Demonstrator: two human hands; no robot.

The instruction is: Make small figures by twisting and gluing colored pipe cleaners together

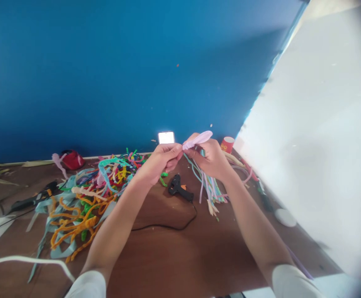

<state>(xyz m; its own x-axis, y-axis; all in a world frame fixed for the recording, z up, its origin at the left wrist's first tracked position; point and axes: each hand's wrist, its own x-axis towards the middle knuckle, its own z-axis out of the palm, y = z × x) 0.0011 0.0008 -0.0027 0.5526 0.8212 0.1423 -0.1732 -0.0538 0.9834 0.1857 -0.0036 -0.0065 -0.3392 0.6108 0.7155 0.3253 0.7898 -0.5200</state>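
Both my hands are raised above the table, close together, with a lilac pipe cleaner (202, 138) between them. It is bent into a narrow petal-like loop, its base twisted tight. My left hand (167, 158) pinches the base end between thumb and fingers. Around the lower part of the loop, the fingers of my right hand (210, 158) are closed, and the rounded tip points up to the right. Part of the piece is hidden by my fingers. Below my hands lies a black glue gun (180, 188) with its cord trailing left.
Tangled, colourful pipe cleaners (87, 225) and pale blue ribbon are heaped at left, near a second glue gun (33, 200) and a red pouch (72, 159). A lit phone (166, 138) leans at the back. Pastel stems (210, 188) and a red cup (227, 144) stand at right.
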